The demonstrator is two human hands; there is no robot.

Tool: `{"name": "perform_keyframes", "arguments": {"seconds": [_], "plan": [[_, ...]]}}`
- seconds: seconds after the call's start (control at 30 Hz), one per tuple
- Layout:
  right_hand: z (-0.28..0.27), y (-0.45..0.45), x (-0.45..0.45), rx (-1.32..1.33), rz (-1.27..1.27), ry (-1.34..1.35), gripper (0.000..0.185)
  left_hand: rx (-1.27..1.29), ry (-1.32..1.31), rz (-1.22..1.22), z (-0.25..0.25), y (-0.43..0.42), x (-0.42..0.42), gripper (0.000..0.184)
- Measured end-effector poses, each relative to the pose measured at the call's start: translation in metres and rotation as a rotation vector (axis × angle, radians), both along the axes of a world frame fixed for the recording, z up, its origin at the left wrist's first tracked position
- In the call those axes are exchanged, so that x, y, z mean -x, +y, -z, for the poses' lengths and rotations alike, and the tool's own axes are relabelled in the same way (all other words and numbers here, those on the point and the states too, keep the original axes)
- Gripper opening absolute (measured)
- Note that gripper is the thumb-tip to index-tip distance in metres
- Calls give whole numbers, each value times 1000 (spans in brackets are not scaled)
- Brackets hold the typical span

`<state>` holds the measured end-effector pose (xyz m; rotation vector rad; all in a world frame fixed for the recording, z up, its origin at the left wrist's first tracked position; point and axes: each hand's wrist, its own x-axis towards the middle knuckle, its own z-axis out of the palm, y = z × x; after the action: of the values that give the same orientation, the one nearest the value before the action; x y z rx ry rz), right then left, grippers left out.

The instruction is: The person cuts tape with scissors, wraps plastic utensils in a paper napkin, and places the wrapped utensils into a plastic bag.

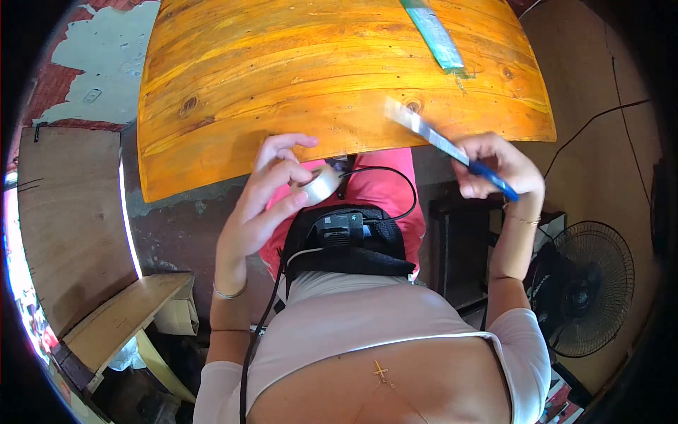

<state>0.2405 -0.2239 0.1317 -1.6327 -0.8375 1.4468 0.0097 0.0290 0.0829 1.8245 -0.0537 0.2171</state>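
My left hand [272, 187] is closed around a roll of clear tape [319, 186], held over my lap just below the table's near edge. On the right, my right hand [498, 166] grips a utility knife [441, 141] with a dark blue handle. Its pale front part points up and left over the table edge and is blurred at the tip. A flat greenish, shiny strip [438, 42] lies near the far side of the wooden table [282, 85], apart from both hands.
A black pouch [349, 244] with a device and a cable rests on my lap. A standing fan [583, 290] is at the lower right, near a dark stool. A wooden shelf [123, 318] stands at the lower left. Another cable hangs along the right wall.
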Motion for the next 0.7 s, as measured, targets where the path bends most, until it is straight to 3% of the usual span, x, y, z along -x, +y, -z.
{"name": "perform_keyframes", "arguments": {"seconds": [0.03, 0.07, 0.13, 0.2, 0.53, 0.7], "plan": [[6, 7, 9, -112, 154, 105, 28, 18, -27, -18, 3, -7, 0, 17], [6, 20, 21, -157, 238, 15, 26, 35, -54, -35, 7, -12, -1, 17], [8, 40, 43, -235, 386, 82, 26, -8, -84, -18, 11, -18, -5, 16], [28, 52, 59, -470, 424, 93, 29, -1, -82, -26, 12, -24, -8, 16], [35, 50, 79, -398, 561, 90, 31, -29, -106, -72, 14, -43, -16, 15], [36, 39, 74, -425, 495, -21, 28, -24, -35, -82, 15, -64, -16, 16]]}}
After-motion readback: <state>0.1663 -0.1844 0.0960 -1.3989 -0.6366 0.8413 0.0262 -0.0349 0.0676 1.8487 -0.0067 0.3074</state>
